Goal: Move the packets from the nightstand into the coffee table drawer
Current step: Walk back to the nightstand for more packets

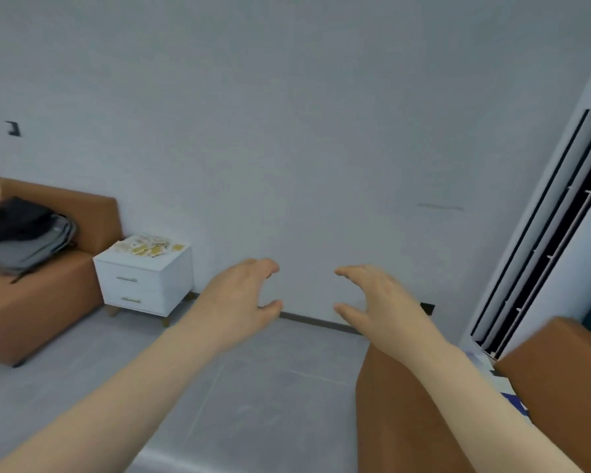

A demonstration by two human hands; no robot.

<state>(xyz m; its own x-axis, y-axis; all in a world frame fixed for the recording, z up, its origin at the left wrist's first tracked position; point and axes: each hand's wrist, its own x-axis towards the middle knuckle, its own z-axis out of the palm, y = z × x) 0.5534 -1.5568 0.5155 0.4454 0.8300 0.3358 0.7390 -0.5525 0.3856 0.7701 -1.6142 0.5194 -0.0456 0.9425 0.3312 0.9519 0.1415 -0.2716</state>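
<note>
The job looks barely begun: the packets (pixel 145 245) lie heaped on the white nightstand (pixel 171 285) by the wall, well apart from both hands. The left hand (pixel 243 298) and right hand (pixel 379 302) hover in mid-air, fingers spread and loosely curved, holding nothing. No coffee table drawer is in view. An orange sofa (pixel 38 302) carrying a backpack (pixel 24 240) stands beside the nightstand; only bare floor lies between.

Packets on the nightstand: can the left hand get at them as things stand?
Probably not from here. The left hand hangs open in mid-air, well short of the packets piled on the nightstand. Only bare floor lies between, so stepping closer should do it.
</note>
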